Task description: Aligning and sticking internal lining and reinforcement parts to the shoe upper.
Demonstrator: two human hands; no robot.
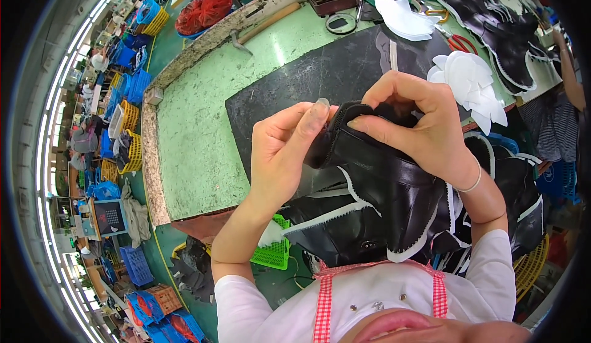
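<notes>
Pinching a black leather piece (381, 177) at frame centre, both hands work its top edge: left hand (284, 152) fingers closed on the left rim, right hand (414, 118) fingers curled over it, above a black mat (277, 103) on the green counter (197, 140).

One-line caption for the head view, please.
Both hands, left hand and right hand, grip a black shoe upper above a green table.

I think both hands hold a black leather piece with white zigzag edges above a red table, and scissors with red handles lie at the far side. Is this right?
Not quite: the table is green, not red, as the head view shows. The rest holds: the left hand and the right hand both hold the black leather piece with white zigzag edges, and the scissors with red handles lie at the far side.
</notes>
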